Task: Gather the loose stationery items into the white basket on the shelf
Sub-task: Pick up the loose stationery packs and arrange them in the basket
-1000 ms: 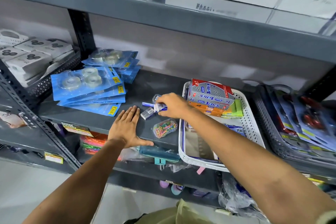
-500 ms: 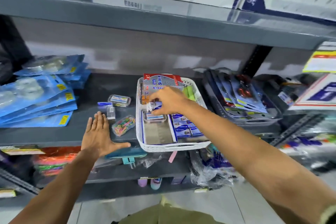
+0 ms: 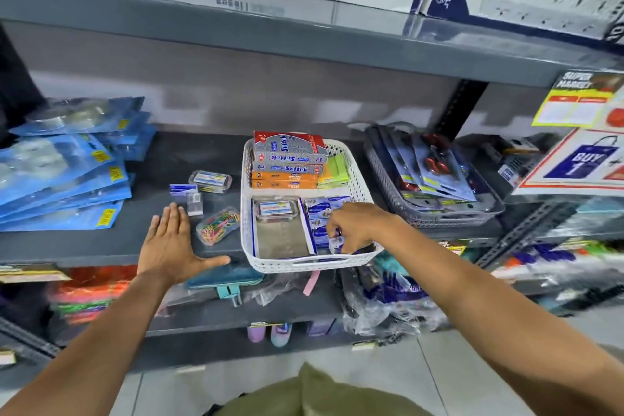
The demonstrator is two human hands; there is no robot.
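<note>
White basket point(image 3: 363, 194) sat centre frame at the shelf's front lip, partly filled; right hand point(image 3: 351, 230) inside it, fingers pinched on a small blue box point(image 3: 332, 241).
Left of basket, loose: paperclip case point(image 3: 218, 225), clear case point(image 3: 210, 181), blue staple box point(image 3: 183, 189), small clear box point(image 3: 195, 204). Left hand point(image 3: 172, 248) lay flat, open, empty. Room beside them clear; basket overhung the edge.

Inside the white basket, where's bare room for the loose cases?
White basket: the front-left tray floor is bare, bordered by the clear case behind and blue boxes right. Back row is stacked full; the right hand occupies the front-right.
</note>
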